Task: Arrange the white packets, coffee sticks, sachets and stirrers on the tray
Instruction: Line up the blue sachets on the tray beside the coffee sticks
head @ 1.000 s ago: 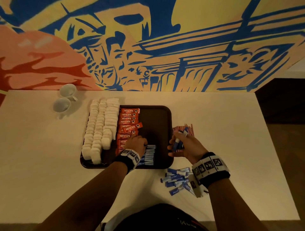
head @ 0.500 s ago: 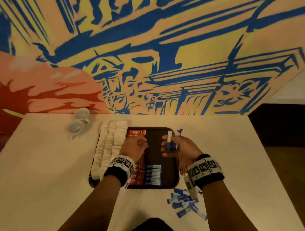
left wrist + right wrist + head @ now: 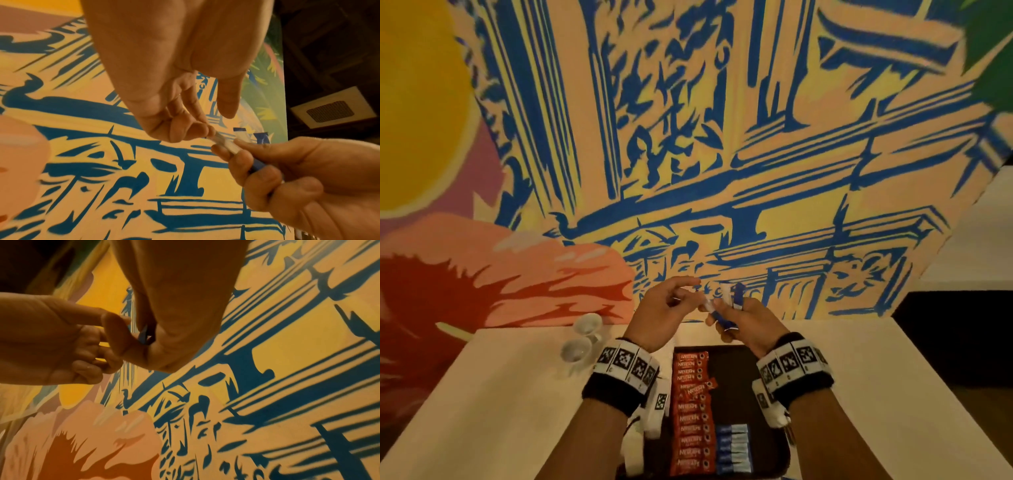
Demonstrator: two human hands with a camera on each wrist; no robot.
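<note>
1. The right hand (image 3: pixel 743 320) holds a bunch of blue sachets (image 3: pixel 258 164) above the tray (image 3: pixel 736 383).
2. The left hand (image 3: pixel 664 308) pinches one sachet's pale end (image 3: pixel 223 142), plain only in the left wrist view.
3. Only the head view shows coffee sticks (image 3: pixel 690 414) on the tray, near the counter's (image 3: pixel 500 404) front edge.

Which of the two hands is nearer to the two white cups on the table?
Left. The left hand is raised just right of the white cups. The right hand, gripping blue sachets, is farther right, beyond the left hand.
</note>
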